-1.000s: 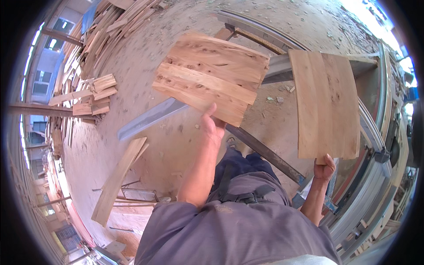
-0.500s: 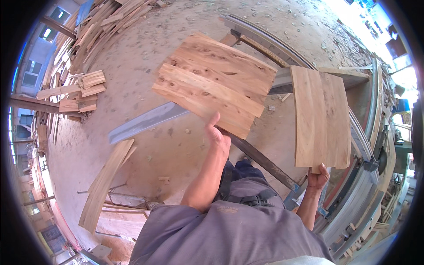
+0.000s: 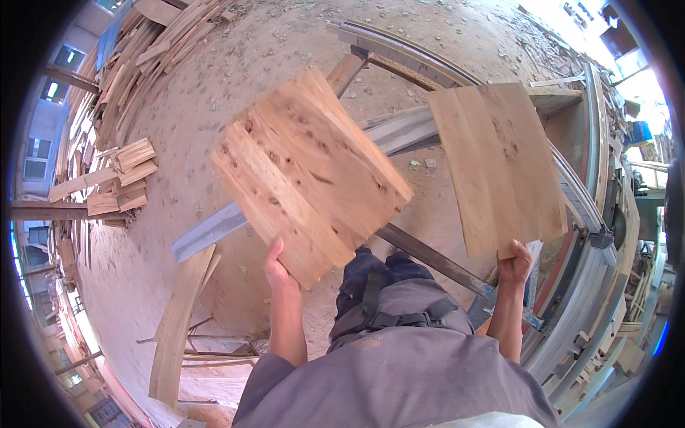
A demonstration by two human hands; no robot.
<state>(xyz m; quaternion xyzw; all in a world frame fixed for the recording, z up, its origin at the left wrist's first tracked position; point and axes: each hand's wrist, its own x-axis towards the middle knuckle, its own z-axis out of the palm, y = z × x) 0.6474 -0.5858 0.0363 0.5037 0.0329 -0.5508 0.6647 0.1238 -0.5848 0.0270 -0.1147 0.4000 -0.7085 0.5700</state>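
Observation:
My left hand (image 3: 280,267) grips a knotty wooden panel (image 3: 314,167) by its near lower edge. The thumb lies on the top face and the fingers are hidden beneath. This panel is made of joined strips, tilted, with dark knots and a stepped end. In my right hand (image 3: 515,262) is a second, paler wooden panel (image 3: 496,167), pinched at its near edge, its fingers curled round it. The two panels are held apart, side by side, over a metal frame (image 3: 407,135).
Stacked boards (image 3: 146,60) lie at the far left, with short wood pieces (image 3: 125,175) nearer. A curved plank (image 3: 178,324) leans at the lower left. Metal rails (image 3: 581,192) run along the right, and a dark bar (image 3: 435,257) crosses before my legs.
My left hand has moved left and nearer, and its panel has turned clockwise. The right panel has shifted slightly left at its far end and tilted. Both hands keep their hold.

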